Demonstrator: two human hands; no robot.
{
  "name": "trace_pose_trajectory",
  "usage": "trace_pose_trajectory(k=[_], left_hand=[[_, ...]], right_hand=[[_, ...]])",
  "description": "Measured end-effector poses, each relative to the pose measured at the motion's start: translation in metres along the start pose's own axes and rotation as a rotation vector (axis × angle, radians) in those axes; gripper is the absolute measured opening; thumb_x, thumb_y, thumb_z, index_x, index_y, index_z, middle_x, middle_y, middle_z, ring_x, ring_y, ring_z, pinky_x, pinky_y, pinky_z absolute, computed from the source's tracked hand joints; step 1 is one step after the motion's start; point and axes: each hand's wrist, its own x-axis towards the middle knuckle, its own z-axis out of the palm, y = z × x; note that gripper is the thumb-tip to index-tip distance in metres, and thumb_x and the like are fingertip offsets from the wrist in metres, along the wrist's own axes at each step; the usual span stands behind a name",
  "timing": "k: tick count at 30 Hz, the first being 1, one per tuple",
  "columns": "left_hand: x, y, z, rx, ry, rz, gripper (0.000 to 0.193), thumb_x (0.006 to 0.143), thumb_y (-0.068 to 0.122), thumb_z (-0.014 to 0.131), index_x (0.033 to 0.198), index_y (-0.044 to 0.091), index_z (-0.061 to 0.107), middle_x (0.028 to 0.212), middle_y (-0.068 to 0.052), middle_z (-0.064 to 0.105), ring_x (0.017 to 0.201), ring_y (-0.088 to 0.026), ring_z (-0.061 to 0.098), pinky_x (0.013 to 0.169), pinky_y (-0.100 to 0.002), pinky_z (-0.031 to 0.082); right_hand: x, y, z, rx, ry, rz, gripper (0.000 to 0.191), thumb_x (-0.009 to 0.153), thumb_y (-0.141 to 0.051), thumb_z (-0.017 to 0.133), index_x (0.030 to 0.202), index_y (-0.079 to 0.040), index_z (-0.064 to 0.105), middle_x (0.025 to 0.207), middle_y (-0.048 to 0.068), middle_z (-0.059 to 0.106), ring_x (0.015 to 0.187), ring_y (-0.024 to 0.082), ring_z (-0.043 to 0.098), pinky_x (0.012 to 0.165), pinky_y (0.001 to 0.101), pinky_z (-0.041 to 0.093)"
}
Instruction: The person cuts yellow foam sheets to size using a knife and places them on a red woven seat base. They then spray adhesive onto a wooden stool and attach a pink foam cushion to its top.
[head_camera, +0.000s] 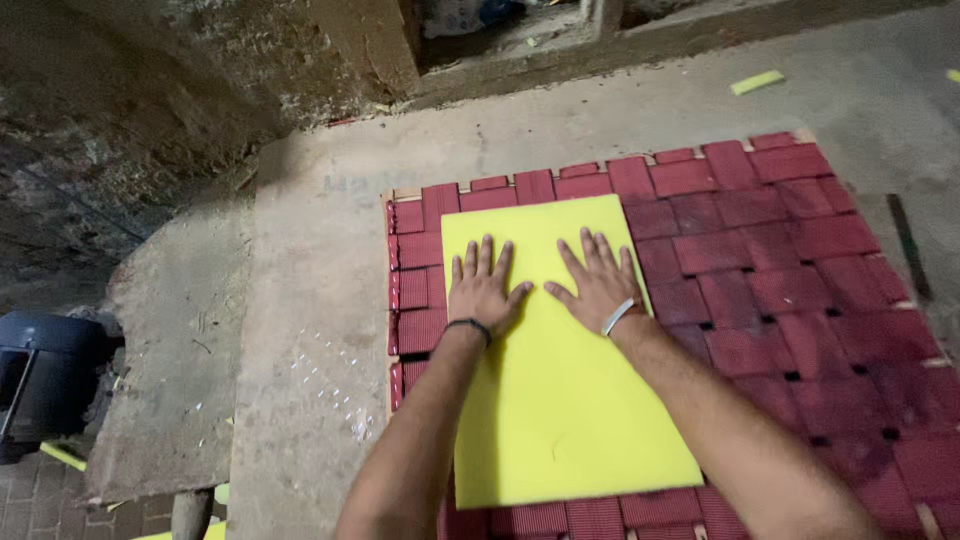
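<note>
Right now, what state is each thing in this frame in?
left hand: open, palm flat on the yellow foam sheet, black band at the wrist
right hand: open, fingers spread, flat on the sheet, white band at the wrist
yellow foam sheet: lying flat, uncreased, on the red woven webbing
red woven webbing: strips interlaced, partly covered by the sheet
concrete slab: bare, dusty
yellow scrap: lying loose on the slab
</note>
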Motion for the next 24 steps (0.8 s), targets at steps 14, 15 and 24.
trace_pose_trajectory(k=[14,15,24], left_hand=[[0.056,-0.010,-0.011,0.016,-0.068,-0.087,0.088,0.092,0.065,0.045,0.163,0.022,0.017,0.171,-0.018,0.008,0.158,-0.035,0.005,0.126,-0.050,0.002],[0.055,-0.010,-0.013,0.013,-0.059,-0.087,0.088,0.092,0.065,0.044,0.164,0.021,0.017,0.171,-0.018,0.008,0.158,-0.035,0.004,0.126,-0.050,0.002],[-0.053,0.004,0.017,0.030,0.015,-0.035,0.087,0.097,0.064,0.035,0.161,0.009,0.016,0.166,-0.026,0.007,0.154,-0.039,0.003,0.123,-0.050,0.002]], right_hand=[[0.069,0.003,0.005,-0.021,-0.050,0.077,0.093,0.087,-0.079,0.043,0.163,-0.031,0.018,0.169,0.017,0.006,0.157,0.033,0.003,0.121,0.0596,0.003],[0.070,0.003,0.004,-0.019,-0.045,0.079,0.093,0.087,-0.080,0.043,0.163,-0.032,0.018,0.169,0.017,0.007,0.157,0.033,0.003,0.122,0.0597,0.004],[0.095,0.007,0.003,-0.059,-0.102,0.065,0.091,0.090,-0.083,0.029,0.163,-0.033,0.006,0.170,0.016,-0.005,0.156,0.035,-0.002,0.118,0.0659,0.001]])
